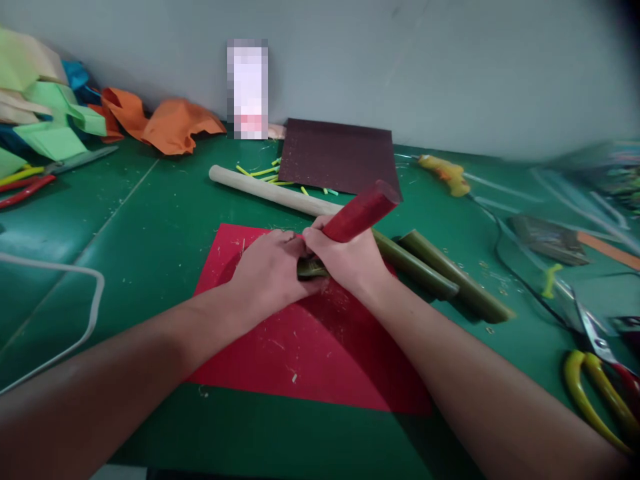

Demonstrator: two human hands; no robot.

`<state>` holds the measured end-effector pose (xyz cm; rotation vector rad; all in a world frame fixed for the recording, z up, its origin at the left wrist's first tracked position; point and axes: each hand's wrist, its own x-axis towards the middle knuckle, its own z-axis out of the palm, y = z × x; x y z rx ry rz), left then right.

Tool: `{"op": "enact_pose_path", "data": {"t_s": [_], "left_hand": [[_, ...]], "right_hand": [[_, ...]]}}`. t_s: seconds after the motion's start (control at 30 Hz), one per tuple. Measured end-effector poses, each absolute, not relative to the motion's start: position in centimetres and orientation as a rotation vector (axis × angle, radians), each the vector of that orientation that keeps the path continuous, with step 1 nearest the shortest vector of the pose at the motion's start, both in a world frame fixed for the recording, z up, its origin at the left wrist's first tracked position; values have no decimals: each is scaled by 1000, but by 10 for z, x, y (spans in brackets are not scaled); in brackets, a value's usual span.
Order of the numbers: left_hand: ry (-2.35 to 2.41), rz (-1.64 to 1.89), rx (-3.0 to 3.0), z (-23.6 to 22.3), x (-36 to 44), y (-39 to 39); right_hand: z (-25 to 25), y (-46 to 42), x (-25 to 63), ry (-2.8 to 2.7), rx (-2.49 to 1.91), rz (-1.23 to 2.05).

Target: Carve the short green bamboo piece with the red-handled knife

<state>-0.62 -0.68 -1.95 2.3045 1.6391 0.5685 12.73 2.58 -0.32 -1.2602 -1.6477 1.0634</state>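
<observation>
Over a red sheet [260, 360], my right hand [353, 260] is closed round a tool with a thick red handle [363, 212]; the handle tilts up to the right and its working end is hidden. My left hand [267, 270] wraps a dark green tube [311, 269], of which only a short part shows between the hands. Both hands are close together, nearly touching. Small pale shavings lie scattered on the sheet. Just right of my right hand lie two green tubes [420, 267], side by side, that look like bamboo.
A pale wooden stick [265, 190] lies behind the hands, before a dark brown sheet [340, 157]. Yellow-handled scissors [595, 380] and a yellow glue gun [445, 173] are to the right. Orange crumpled sheets [175, 123] and red-and-yellow-handled scissors [50, 173] are at left.
</observation>
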Motion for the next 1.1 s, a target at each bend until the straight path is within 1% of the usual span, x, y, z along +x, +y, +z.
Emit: {"op": "enact_pose_path", "data": {"t_s": [0.33, 0.73, 0.97, 1.1], "left_hand": [[1545, 557, 2282, -16, -6, -2], [1562, 571, 2319, -20, -6, -6], [1663, 475, 2287, -15, -6, -3], [1674, 468, 2298, -15, -5, -3]], "right_hand": [[-2, 23, 130, -1769, -1123, 1059], [0, 22, 132, -1723, -1089, 1172], [-4, 23, 133, -1596, -1054, 1123], [-6, 24, 133, -1638, -1045, 1078]]}}
